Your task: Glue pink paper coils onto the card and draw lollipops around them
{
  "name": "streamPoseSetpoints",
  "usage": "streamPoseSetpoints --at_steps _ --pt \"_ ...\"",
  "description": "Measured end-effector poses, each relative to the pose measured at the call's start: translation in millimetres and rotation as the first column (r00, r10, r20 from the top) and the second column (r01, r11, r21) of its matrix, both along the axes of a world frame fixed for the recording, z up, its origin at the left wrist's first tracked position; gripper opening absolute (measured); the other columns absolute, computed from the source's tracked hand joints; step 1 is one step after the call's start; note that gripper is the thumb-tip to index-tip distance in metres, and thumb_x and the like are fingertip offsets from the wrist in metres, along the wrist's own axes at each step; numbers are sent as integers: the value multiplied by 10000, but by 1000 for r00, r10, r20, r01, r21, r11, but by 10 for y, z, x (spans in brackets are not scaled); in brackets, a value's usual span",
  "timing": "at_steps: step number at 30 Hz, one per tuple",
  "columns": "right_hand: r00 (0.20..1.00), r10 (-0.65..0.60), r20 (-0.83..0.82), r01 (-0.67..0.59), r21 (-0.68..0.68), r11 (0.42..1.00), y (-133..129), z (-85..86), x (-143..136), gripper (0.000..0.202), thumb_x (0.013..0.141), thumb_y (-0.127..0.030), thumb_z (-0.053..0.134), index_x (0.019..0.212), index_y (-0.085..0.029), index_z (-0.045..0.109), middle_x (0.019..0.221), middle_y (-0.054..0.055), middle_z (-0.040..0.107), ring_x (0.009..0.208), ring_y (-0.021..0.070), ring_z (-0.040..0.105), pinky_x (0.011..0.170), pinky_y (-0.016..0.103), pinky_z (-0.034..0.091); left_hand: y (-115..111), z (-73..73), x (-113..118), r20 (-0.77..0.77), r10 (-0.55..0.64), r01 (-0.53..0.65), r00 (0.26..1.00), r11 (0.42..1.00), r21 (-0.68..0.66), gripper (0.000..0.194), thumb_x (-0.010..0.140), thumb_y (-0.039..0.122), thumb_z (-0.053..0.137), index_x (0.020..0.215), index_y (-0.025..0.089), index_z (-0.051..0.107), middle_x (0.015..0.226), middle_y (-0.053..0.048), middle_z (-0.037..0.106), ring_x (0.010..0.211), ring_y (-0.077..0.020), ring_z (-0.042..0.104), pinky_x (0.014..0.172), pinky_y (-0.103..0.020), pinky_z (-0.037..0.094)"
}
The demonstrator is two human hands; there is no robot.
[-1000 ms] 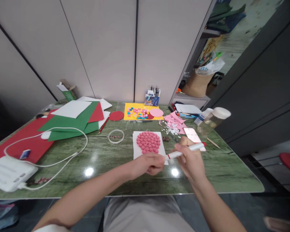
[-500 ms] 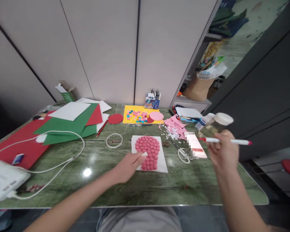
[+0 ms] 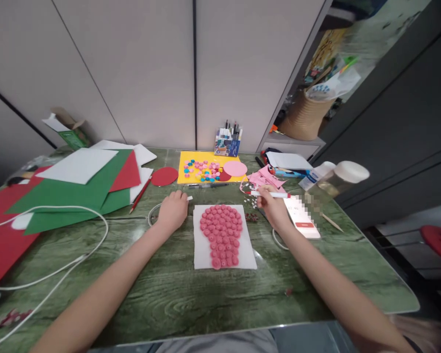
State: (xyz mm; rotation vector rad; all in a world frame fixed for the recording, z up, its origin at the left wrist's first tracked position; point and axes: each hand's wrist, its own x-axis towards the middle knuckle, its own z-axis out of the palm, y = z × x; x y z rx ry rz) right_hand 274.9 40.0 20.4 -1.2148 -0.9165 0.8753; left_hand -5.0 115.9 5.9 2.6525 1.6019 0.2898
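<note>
My left hand (image 3: 173,212) is closed round a small white piece (image 3: 189,198), perhaps a pen cap, left of the white sheet (image 3: 202,250). Pink balls (image 3: 222,230) cover part of that sheet, in a shape with a wide top and a narrower bottom. Between the fingers of my right hand (image 3: 274,208) is a white marker with red ends (image 3: 274,194), held nearly level over the cut pink paper (image 3: 264,176) and white scraps. Scissors (image 3: 279,241) lie partly hidden under my right hand and wrist.
Behind the sheet is a yellow sheet (image 3: 206,158) with coloured balls and paper circles. Green paper (image 3: 73,193) and a white cable (image 3: 105,225) lie left. To the right are a lit phone (image 3: 305,223), a wooden stick (image 3: 332,222) and a lidded jar (image 3: 343,179).
My left hand has moved off the pink balls, up and left. My right hand has come left with the marker, from near the jar to the pink scraps. The view has shifted slightly.
</note>
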Motion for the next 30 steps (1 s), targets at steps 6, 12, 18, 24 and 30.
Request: streamPoseSetpoints --at_steps 6,12,18,24,30 --pt "996 40 79 -35 -74 997 154 -217 84 127 733 -313 608 750 -206 540 545 -69 495 464 69 444 465 195 345 -25 -63 229 -32 0 3 999 997 78 442 905 149 281 1334 80 364 1305 -216 439 1195 -334 394 916 -478 333" --pt "991 85 103 -71 -125 990 95 -294 157 89 755 -289 578 776 -212 539 564 -61 522 490 86 476 488 209 374 -289 -131 407 60 -546 549 836 826 -129 522 926 494 285 1398 273 297 1488 -35 280 1378 -244 184 1097 -465 186" --pt "979 175 101 -155 -177 972 42 -213 153 137 760 -332 592 805 -211 543 592 -49 553 512 106 522 510 231 396 -417 -193 363 59 -571 572 819 805 -158 599 894 558 311 1413 260 268 1493 -50 264 1391 -271 129 1105 -501 159" --pt "963 216 161 -172 -247 953 -16 -187 144 221 759 -352 612 685 -201 468 470 -96 394 404 62 348 422 205 248 -644 -88 330 3 -561 557 828 820 -130 572 897 533 339 1391 245 316 1479 -69 295 1368 -287 205 1074 -518 210" --pt "934 254 253 -166 -320 933 -95 -240 29 219 736 -336 643 716 -205 469 517 -86 430 440 73 372 429 211 247 -844 6 698 5 -730 730 684 683 -23 593 907 551 262 1310 155 442 1420 -78 402 1314 -247 323 1097 -419 152"
